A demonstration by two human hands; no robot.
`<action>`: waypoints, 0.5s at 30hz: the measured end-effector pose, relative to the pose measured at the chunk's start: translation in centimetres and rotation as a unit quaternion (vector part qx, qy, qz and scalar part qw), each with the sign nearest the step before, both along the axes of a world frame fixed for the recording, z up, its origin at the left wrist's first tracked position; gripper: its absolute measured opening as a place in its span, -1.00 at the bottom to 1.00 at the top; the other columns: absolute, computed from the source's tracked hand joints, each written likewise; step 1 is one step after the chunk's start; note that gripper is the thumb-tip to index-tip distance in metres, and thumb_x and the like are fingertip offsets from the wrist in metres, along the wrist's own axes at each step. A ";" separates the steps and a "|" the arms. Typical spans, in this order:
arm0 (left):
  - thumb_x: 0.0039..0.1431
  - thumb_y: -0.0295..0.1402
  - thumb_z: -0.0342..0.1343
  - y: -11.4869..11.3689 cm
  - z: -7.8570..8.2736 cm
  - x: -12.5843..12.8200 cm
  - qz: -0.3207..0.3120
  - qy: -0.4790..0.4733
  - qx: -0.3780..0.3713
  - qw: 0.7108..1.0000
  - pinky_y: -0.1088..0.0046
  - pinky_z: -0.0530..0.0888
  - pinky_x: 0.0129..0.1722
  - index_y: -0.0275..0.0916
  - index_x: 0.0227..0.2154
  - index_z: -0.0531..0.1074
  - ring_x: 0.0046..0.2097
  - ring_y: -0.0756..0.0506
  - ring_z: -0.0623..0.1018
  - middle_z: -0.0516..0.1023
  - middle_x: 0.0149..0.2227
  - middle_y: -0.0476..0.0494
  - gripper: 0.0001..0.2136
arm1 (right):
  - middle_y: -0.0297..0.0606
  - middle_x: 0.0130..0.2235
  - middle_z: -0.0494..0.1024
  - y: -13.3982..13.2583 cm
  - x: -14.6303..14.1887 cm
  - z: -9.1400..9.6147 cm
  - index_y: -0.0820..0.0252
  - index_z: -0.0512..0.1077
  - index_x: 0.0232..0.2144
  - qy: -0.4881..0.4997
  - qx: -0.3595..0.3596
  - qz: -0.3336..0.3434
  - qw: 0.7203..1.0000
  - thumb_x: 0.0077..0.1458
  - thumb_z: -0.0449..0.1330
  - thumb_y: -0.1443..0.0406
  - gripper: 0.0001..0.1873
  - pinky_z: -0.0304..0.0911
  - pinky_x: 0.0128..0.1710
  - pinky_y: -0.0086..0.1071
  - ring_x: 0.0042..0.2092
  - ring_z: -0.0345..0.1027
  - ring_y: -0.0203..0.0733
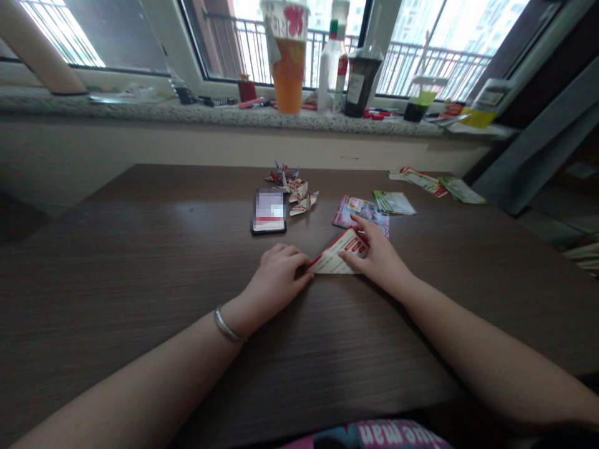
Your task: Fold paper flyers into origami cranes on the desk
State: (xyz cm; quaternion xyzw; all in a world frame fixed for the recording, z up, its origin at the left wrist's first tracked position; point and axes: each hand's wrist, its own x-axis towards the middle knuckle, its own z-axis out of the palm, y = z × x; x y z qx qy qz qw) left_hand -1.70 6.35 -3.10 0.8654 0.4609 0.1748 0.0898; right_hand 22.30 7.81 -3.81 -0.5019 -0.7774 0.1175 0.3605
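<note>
A printed sheet of paper point(334, 257), white with red edges and red print, is folded into a triangle on the brown table. At its left corner, my left hand point(281, 271) pinches the paper between thumb and fingers. My right hand point(377, 252) is on the other side, thumb on the printed face and fingers at the upper corner. Just behind the right hand lies a colourful printed booklet or sheet point(349, 212), partly covered by the fingers. Ahead of my left hand is a phone point(269, 212) with its screen lit. Several folded paper pieces point(297, 190) are heaped beside it.
Green-and-white leaflets point(397, 202) lie right of the booklet, with more red and green leaflets point(423, 181) near the table's back edge. Along the stone windowsill point(224, 118) stand a tall cup of orange drink point(289, 72), a dark cup point(361, 81), bottles and small items.
</note>
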 end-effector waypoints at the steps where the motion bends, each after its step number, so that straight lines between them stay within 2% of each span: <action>1: 0.17 -0.31 0.14 0.1 -0.1 0.0 0.004 -0.002 0.003 1.000 0.21 0.38 -0.11 -0.21 -0.31 0.52 -0.14 -0.18 0.45 0.53 -0.24 -0.13 -0.88 | -0.07 0.13 0.33 -0.2 -0.1 0.2 0.07 0.09 0.23 0.016 0.001 -0.001 1.000 0.02 0.27 0.21 -0.24 0.25 0.13 -0.03 0.10 0.28 0.01; 5: 0.15 -0.41 0.16 0.6 -0.2 -0.3 0.000 -0.021 0.022 1.000 0.29 0.40 -0.17 -0.24 -0.33 0.53 -0.21 -0.14 0.47 0.54 -0.29 -0.12 -0.93 | -0.11 0.09 0.39 -0.7 -0.4 0.8 0.05 0.13 0.22 0.049 0.009 0.003 0.999 0.08 0.21 0.28 -0.33 0.30 0.06 -0.06 0.02 0.36 -0.04; 10: 0.17 -0.45 0.15 0.8 -0.1 -0.4 -0.049 -0.006 0.047 0.998 0.30 0.44 -0.18 -0.23 -0.33 0.57 -0.24 -0.13 0.50 0.58 -0.30 -0.11 -0.90 | -0.17 0.07 0.44 -1.2 -0.2 1.3 0.02 0.21 0.15 0.039 0.037 0.029 0.998 0.11 0.18 0.31 -0.45 0.32 0.03 -0.10 0.01 0.38 -0.08; 15: 0.24 -0.46 0.06 0.2 -0.1 -0.1 -0.100 0.025 0.065 0.993 0.26 0.46 -0.08 -0.19 -0.15 0.56 -0.15 -0.14 0.52 0.60 -0.16 -0.09 -0.79 | -0.18 -0.03 0.52 -1.6 -0.2 2.1 0.08 0.37 0.01 -0.016 0.073 0.025 0.997 0.11 0.17 0.34 -0.62 0.31 0.03 -0.11 0.00 0.40 -0.08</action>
